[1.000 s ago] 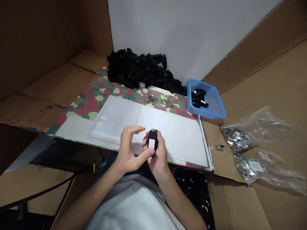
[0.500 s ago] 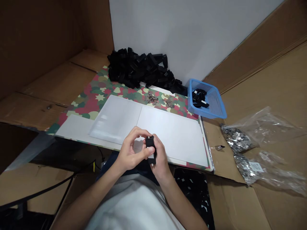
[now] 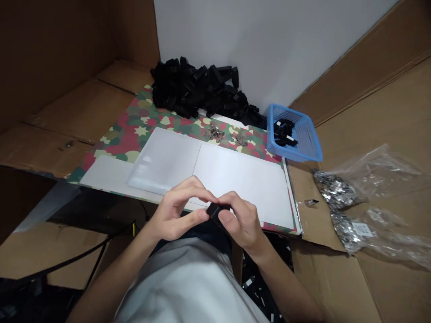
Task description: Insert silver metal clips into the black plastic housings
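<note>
A small black plastic block (image 3: 214, 210) is held between my two hands, just over the near edge of the table. My right hand (image 3: 245, 220) is closed around it, thumb on the near side and fingers behind. My left hand (image 3: 180, 210) pinches its left end between thumb and index fingertip. Most of the block's right part is hidden by my right fingers. Beyond my hands lie white sheets (image 3: 242, 179) with a clear plastic cover (image 3: 161, 157) on the left.
Black blocks (image 3: 195, 87) are heaped against the wall. Two little piles of small metal parts (image 3: 214, 132) lie on the patterned tabletop (image 3: 124, 134). A blue basket (image 3: 311, 152) holds several black pieces. Clear bags of metal parts (image 3: 336, 190) rest on cardboard at right.
The block has turned from upright to slanted, with its end facing up-left. My right hand has moved right and rotated over it; my left hand has shifted slightly left.
</note>
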Demonstrator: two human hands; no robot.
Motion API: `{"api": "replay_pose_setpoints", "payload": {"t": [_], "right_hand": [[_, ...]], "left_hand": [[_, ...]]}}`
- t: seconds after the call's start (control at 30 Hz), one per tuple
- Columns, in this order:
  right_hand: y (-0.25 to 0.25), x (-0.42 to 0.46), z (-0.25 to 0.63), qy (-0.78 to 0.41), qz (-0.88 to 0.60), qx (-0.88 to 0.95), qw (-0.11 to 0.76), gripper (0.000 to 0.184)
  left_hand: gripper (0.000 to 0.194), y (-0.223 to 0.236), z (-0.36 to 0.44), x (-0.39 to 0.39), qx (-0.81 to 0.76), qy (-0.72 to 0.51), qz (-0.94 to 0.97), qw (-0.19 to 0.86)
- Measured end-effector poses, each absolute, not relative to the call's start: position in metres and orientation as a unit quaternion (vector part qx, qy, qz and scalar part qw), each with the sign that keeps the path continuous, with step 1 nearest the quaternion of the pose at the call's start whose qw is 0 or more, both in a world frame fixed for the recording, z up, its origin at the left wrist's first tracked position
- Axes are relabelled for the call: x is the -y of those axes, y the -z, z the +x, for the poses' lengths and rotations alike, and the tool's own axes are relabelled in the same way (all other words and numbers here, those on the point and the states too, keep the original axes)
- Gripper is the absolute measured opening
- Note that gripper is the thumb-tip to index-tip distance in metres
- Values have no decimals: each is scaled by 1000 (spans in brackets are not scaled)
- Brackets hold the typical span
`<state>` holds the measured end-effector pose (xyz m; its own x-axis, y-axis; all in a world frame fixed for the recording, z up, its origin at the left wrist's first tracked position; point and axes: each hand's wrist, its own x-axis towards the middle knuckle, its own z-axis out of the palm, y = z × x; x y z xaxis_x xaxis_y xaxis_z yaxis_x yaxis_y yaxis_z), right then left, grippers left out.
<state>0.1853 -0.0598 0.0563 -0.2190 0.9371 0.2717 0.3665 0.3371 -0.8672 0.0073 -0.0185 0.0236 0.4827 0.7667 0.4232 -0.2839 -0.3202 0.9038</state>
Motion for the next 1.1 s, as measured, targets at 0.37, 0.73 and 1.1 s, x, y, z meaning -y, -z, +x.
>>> {"api": "replay_pose_setpoints", "payload": {"t": [0.37, 0.73, 1.1], "right_hand": [[-67, 57, 186, -330, -449, 733, 389, 15], [-47, 32, 212, -748, -374, 492, 241, 54], [-16, 31, 219, -773, -438, 378, 260, 53]], "left_hand": [[18, -21, 11, 26, -182, -498, 617, 581], [13, -2, 18, 24, -244, -510, 536, 628], [31, 13, 13, 24, -336, -489, 535, 602]]}}
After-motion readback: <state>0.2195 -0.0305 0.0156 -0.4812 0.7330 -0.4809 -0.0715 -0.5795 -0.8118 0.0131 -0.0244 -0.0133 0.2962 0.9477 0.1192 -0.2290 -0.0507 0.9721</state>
